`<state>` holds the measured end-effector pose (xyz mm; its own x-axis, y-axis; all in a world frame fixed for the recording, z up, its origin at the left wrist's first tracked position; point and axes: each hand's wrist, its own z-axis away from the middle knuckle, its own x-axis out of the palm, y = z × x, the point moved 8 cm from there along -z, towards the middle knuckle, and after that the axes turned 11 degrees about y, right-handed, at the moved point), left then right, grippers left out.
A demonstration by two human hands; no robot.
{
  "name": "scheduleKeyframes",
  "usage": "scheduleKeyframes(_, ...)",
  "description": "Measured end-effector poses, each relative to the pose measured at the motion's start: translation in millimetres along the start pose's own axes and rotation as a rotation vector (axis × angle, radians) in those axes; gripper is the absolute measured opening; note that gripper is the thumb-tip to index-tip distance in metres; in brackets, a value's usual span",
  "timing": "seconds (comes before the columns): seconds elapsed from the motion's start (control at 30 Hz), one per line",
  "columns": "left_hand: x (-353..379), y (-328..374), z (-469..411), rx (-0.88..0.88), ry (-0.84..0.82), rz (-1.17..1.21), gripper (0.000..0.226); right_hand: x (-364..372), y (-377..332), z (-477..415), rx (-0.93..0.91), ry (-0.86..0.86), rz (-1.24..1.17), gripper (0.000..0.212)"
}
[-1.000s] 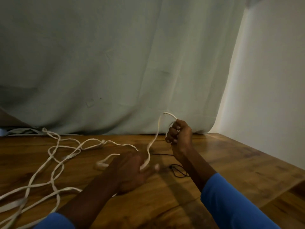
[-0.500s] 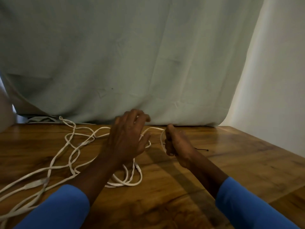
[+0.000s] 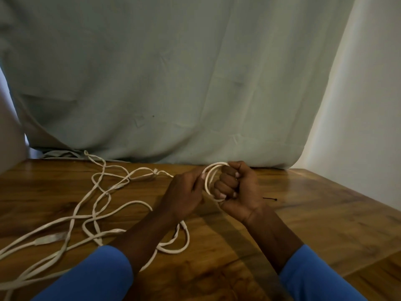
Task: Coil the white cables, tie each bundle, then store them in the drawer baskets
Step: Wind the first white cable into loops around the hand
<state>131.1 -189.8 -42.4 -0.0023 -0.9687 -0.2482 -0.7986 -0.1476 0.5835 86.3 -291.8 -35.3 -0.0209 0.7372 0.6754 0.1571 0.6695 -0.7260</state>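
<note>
- Most of the white cable (image 3: 93, 205) lies loose and tangled on the table (image 3: 325, 224), left of the hands; coiling looks barely begun, and the crossings may snag
- Left hand (image 3: 184, 196) pinches the strand feeding the loops (image 3: 211, 177)
- Right hand (image 3: 236, 190) is fisted round those loops
- Thin black tie (image 3: 270, 199) lies just right of it, unused; drawer baskets not in view

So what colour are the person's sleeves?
Bright blue, both sleeves; the head view shows them best.
</note>
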Motion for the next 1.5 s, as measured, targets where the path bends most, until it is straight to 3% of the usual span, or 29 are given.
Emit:
scheduleKeyframes(0.13, 17, -3, 14, -0.222, -0.201, 0.135, 0.026, -7, -26, -10, -0.158, 0.157, -0.167, 0.049)
scheduleKeyframes(0.2, 20, 2, 14, -0.070, -0.257, -0.081, 0.022, -9, -33, -16, -0.234, 0.225, -0.193, 0.048)
scheduleKeyframes(0.3, 35, 5, 27, 0.163, -0.482, -0.584, 0.043, -8, -45, -27, -0.371, 0.278, -0.180, 0.045)
scheduleKeyframes(0.37, 40, 10, 31, 0.203, -0.522, -0.664, 0.037, -7, -55, -34, -0.476, 0.311, -0.061, 0.044)
scheduleKeyframes(0.43, 39, 18, 26, 0.259, -0.473, -0.683, 0.026, -10, -60, -40, -0.585, 0.363, 0.200, 0.044)
scheduleKeyframes(0.5, 31, 22, 18, 0.335, -0.387, -0.707, 0.022, -7, -57, -40, -0.754, 0.361, 0.612, 0.044)
scheduleKeyframes(0.67, -4, 19, 0, 0.438, -0.190, -0.707, 0.016, -7, -10, -38, -0.913, 0.126, 1.477, 0.047)
scheduleKeyframes(0.97, -42, 14, -10, 0.612, 0.090, -0.648, 0.025, -15, 12, -33, -0.908, 0.057, 1.631, 0.038)
scheduleKeyframes(1.07, -51, 13, -14, 0.612, 0.148, -0.617, 0.027, -22, 12, -34, -0.830, 0.057, 1.604, 0.045)
scheduleKeyframes(1.2, -61, 5, -19, 0.472, 0.225, -0.559, 0.024, -18, 24, -33, -0.762, 0.017, 1.513, 0.050)
scheduleKeyframes(1.3, -59, -8, -24, 0.292, 0.189, -0.485, 0.020, -29, 37, -38, -0.377, 0.080, 0.966, 0.050)
scheduleKeyframes(1.4, -39, -30, -26, -0.019, -0.039, -0.088, 0.020, -37, 53, -41, 0.025, 0.056, 0.444, 0.051)
scheduleKeyframes(1.5, -16, -39, -14, -0.248, -0.220, 0.201, 0.017, -34, 56, -42, 0.186, -0.016, 0.137, 0.046)
